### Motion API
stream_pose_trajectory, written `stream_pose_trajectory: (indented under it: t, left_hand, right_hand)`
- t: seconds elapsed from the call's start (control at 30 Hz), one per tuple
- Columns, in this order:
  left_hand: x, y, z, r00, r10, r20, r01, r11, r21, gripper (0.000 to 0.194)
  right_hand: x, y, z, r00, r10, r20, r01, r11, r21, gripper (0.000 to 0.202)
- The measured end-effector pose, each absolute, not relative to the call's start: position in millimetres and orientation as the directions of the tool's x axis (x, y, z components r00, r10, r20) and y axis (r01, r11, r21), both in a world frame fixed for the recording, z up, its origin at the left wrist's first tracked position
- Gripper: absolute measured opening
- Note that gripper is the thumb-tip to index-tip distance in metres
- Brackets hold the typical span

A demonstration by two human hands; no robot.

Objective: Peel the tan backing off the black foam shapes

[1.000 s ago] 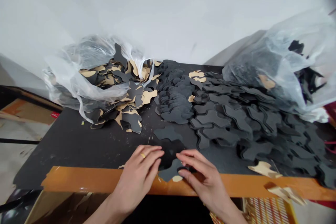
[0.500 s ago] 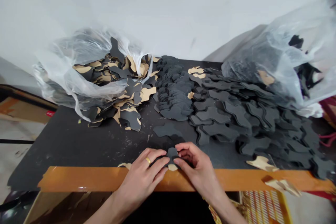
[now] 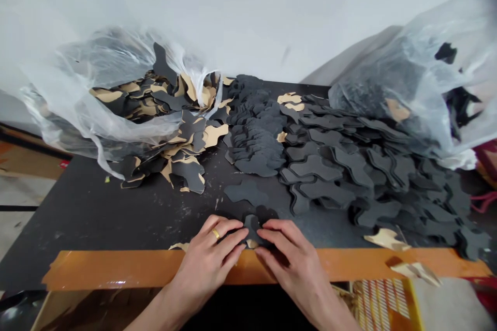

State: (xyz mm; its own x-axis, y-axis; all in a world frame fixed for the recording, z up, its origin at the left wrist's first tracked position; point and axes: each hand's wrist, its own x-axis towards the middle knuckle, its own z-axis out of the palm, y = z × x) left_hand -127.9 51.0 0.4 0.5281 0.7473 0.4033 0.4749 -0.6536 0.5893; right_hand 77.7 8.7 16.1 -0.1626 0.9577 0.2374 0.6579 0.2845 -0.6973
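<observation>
My left hand point(image 3: 213, 253), with a gold ring on one finger, holds the left side of a small dark grey, wavy-edged foam-like piece point(image 3: 252, 223) near the table's front edge. From the other side, my right hand point(image 3: 293, 253) presses its fingertips on the same piece, its thumb low near the edge. Tan backing paper point(image 3: 251, 243) shows at the piece's lower end. Fingers cover much of it. Just beyond lies a single flat dark piece point(image 3: 246, 193). Farther back, overlapping dark pieces point(image 3: 256, 150) form a column.
An open plastic bag point(image 3: 135, 129) at left spills dark pieces with tan backing. Loose stacks point(image 3: 322, 165) spread to the right, below another plastic bag point(image 3: 373, 83). Peeled tan scraps point(image 3: 386, 239) lie near the orange-taped edge point(image 3: 128, 270). A yellow basket point(image 3: 382, 302) sits underneath.
My right hand's fingers have stretched from a curled pinch to lying flatter over the piece. Less of the tan backing shows at its lower end. The view has shifted slightly.
</observation>
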Motion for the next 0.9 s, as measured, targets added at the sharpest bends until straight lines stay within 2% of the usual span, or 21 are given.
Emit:
stream_pose_trajectory:
  t: [0.17, 0.9]
  left_hand:
    - [-126.7, 52.1, 4.9, 0.544, 0.744, 0.387, 0.496, -0.658, 0.567, 0.022]
    - [-125.4, 51.0, 4.0, 0.549, 0.744, 0.382, 0.534, -0.663, 0.525, 0.022]
  right_hand:
    - [75.4, 5.9, 11.7, -0.165, 0.949, 0.270, 0.689, 0.307, -0.656, 0.024]
    - [70.7, 3.9, 7.2, -0.133, 0.946, 0.296, 0.699, 0.301, -0.649, 0.027]
